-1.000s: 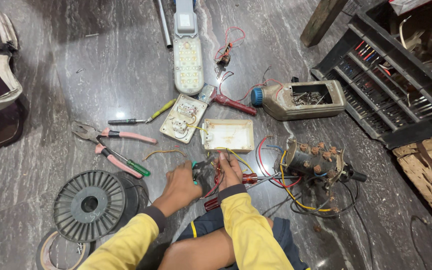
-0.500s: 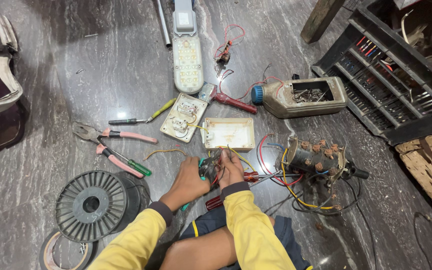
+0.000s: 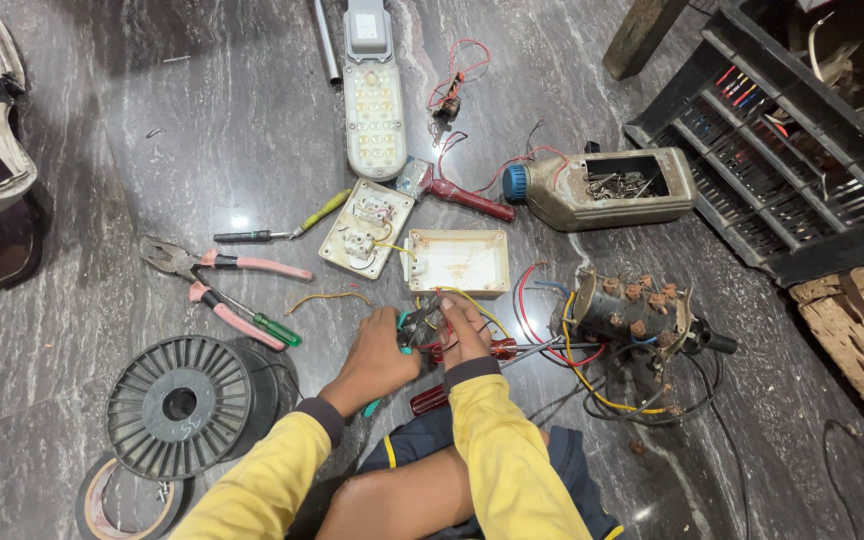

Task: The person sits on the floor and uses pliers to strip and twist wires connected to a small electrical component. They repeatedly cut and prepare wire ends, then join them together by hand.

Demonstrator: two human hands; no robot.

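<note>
On the grey marble floor [image 3: 202, 130], a black wire spool [image 3: 180, 405] lies at far left, with pink-handled pliers [image 3: 214, 275] above it. Your left hand [image 3: 377, 355] is curled around a green-handled cutter [image 3: 410, 330]. Just beside it, your right hand [image 3: 464, 335] pinches a yellow wire [image 3: 472, 300], below a cream switch box [image 3: 455, 262]. A wired switch block [image 3: 627, 310] sits further right.

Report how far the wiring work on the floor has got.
Done: the beige switch box lies open, its plate beside it. In hand: left hand works a green-handled cutter on wires that right hand pinches. Left: the rotary switch trails loose wires.
</note>
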